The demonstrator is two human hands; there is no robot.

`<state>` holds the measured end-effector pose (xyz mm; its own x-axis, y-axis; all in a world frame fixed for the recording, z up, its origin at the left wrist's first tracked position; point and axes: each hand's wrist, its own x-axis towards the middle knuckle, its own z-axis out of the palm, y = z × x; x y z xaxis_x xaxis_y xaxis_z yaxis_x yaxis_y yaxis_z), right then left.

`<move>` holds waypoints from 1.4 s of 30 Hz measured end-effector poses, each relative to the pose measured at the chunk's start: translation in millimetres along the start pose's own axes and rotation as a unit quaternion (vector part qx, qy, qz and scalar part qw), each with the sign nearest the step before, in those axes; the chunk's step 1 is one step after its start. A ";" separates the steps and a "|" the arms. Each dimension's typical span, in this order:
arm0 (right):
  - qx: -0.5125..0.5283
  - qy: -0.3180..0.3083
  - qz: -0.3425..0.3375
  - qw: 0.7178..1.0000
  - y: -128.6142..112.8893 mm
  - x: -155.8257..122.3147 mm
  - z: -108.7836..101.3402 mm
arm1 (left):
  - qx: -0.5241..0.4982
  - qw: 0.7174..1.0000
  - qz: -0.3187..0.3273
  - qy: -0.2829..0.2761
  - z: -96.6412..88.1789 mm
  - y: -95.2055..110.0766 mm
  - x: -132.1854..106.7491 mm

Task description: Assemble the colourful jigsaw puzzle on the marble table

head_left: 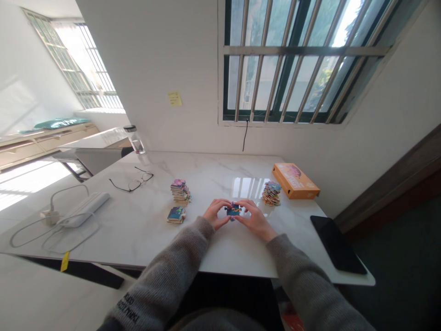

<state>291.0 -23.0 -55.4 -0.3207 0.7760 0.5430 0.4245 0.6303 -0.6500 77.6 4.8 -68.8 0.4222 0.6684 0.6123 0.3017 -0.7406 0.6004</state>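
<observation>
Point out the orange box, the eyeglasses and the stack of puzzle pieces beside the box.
Orange box (pixel 295 181): head view, on its top face.
Eyeglasses (pixel 136 184): head view, on the frame.
Stack of puzzle pieces (pixel 271 193): head view, on the middle of the stack.

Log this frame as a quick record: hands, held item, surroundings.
left hand: on the held pieces, from the left
right hand: on the held pieces, from the right
held: colourful jigsaw pieces, between both hands
nearby: tall stack of jigsaw pieces; short stack of jigsaw pieces; right stack of jigsaw pieces
surface: white marble table
rest: orange box; eyeglasses; black phone or tablet; clear bottle
</observation>
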 end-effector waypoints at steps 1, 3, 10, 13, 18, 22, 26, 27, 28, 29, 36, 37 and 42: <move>-0.001 0.000 0.002 1.000 0.6 -0.1 0.5 | -0.001 1.000 0.004 0.002 -0.1 0.8 -0.2; -0.001 0.001 0.009 1.000 1.0 -0.3 1.1 | 0.001 1.000 0.007 0.006 -0.6 2.3 -0.8; 0.004 0.001 0.026 1.000 -1.8 -0.2 2.0 | -0.003 1.000 -0.010 0.006 -4.5 6.9 -0.7; 0.001 -0.002 0.026 1.000 -1.7 -0.4 2.9 | -0.006 1.000 -0.015 0.002 -5.5 9.4 -0.3; 0.001 0.000 0.031 1.000 -2.8 -0.7 2.2 | -0.009 1.000 -0.020 0.009 -6.1 11.7 0.4; 0.019 0.026 0.024 0.999 -3.2 -1.1 -0.3 | 0.001 0.999 -0.007 0.034 -9.1 13.5 0.5; -0.001 0.048 0.038 0.998 1.4 -1.7 0.0 | 0.023 0.998 0.006 0.050 -24.0 23.6 0.1; -0.009 0.046 0.041 0.998 2.9 -1.8 0.6 | 0.030 0.998 0.011 0.056 -31.0 27.0 0.2; -0.016 0.043 0.043 0.998 4.3 -1.8 1.4 | 0.039 0.997 0.015 0.060 -39.7 30.1 0.6; -0.022 0.039 0.044 0.998 5.7 -1.9 2.3 | 0.051 0.996 0.018 0.067 -50.0 32.5 1.3; -0.032 0.023 0.055 0.998 12.9 -2.2 6.9 | 0.163 0.979 -0.042 0.112 -148.2 7.2 13.6; -0.033 0.021 0.056 0.998 13.6 -2.1 7.3 | 0.178 0.976 -0.059 0.113 -161.2 -1.3 14.9; -0.033 0.008 0.065 0.997 15.5 -2.0 9.3 | 0.217 0.964 -0.119 0.099 -199.4 -39.2 13.7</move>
<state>290.3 -14.6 -71.5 -0.2461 0.8505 0.4649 0.5166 0.5209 -0.6795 -98.8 56.7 18.7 0.1396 0.7908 0.5959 0.7176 -0.4955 0.4895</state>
